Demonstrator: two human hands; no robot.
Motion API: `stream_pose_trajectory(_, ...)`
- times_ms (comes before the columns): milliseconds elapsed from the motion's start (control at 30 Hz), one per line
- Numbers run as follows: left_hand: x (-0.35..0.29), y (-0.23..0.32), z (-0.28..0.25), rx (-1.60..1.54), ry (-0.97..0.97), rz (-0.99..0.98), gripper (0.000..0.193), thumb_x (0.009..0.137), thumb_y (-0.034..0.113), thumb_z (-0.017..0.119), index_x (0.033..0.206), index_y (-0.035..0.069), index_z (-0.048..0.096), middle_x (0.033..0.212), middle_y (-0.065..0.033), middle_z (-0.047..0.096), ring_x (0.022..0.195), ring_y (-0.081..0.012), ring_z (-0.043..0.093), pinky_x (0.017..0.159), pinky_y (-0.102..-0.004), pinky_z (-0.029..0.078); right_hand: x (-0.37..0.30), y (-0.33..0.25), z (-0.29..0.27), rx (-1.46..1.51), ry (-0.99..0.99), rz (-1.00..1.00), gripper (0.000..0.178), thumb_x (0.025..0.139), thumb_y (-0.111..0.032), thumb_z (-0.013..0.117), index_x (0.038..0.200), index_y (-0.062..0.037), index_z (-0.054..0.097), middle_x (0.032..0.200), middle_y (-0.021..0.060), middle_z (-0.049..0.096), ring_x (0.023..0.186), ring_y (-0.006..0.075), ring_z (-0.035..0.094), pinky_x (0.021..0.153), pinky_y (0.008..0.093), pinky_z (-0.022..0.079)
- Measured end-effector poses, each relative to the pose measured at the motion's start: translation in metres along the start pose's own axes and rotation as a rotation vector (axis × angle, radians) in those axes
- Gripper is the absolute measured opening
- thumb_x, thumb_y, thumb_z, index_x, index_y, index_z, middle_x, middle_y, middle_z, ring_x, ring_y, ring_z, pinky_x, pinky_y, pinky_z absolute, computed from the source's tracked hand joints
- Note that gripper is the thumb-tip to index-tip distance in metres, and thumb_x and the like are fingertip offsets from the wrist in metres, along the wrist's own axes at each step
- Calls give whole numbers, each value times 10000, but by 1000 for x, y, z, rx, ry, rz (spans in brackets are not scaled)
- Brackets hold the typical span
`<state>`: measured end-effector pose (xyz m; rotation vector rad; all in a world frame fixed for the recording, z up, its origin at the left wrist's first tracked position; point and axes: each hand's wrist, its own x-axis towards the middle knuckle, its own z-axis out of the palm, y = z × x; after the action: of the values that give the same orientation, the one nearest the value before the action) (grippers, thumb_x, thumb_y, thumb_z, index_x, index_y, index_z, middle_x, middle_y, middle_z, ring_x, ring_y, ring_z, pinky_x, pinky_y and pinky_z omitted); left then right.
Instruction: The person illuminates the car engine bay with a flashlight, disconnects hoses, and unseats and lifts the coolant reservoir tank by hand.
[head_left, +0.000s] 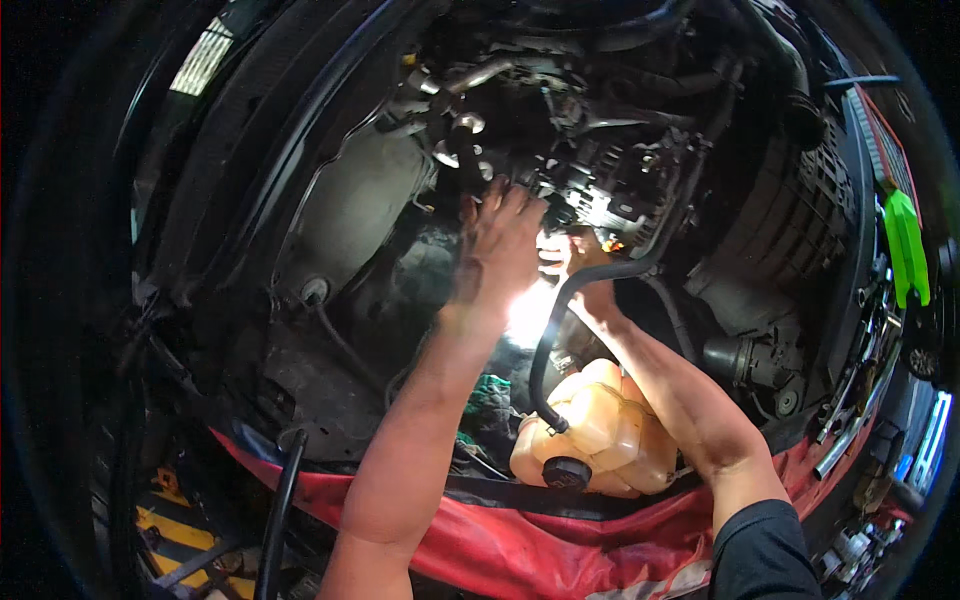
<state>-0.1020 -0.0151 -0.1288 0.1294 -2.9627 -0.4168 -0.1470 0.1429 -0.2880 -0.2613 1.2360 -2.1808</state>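
Both hands reach deep into a car's engine bay. The left hand [498, 235] is spread flat, fingers [515, 200] stretched out and loose, pressing on dark engine parts just below a shiny metal pipe [470, 78]. It holds nothing. The right hand [585, 270] sits just beside it, a little lower, close to the alternator [625, 195]. A very bright light glares between the two hands, so I cannot tell if the right grip is closed or loose, or what it holds.

A black rubber hose [560, 320] curves right in front of the right hand and wrist and runs down to the coolant tank [600, 430]. The yellowish tank sits near the front edge, under the right forearm, with a black cap [567, 470] on it. A red cloth cover [520, 545] lies over the front of the car. Another black hose [280, 510] hangs down at the lower left. A bright green tool [905, 245] rests far off on the right side, beside some metal wrenches [850, 430].
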Motion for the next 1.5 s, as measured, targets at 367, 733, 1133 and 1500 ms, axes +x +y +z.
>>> stream_pose_trajectory(367,0,6,-8,-7,-37,-2,375,954,65,642,1326,70,686,1391,-129,631,1506,-374,452,1235,-698,326,-2,-29,31,80,411,90,295,1104,-170,613,1275,40,496,1084,206,711,971,376,787,848,482,668)
stream_pose_trajectory(733,0,7,-7,25,-54,-12,461,924,87,683,1385,66,665,1449,-140,603,1528,-393,426,1262,-700,271,-3,-37,22,278,332,266,517,1017,-183,758,1428,-118,451,1295,168,614,1215,379,662,966,546,613)
stream_pose_trajectory(1133,-5,13,-7,31,-17,2,453,915,97,704,1362,38,665,1452,-156,599,1540,-399,403,1274,-679,272,5,-38,18,325,377,349,236,1007,-48,731,1226,-17,648,1176,144,694,1104,266,709,1029,420,590)
stream_pose_trajectory(1500,-1,3,6,127,-30,66,363,903,92,667,1262,44,688,1415,-168,627,1493,-410,462,1202,-692,362,12,-27,21,439,423,256,179,1071,-81,566,1219,20,569,1108,154,656,954,253,644,894,394,569)
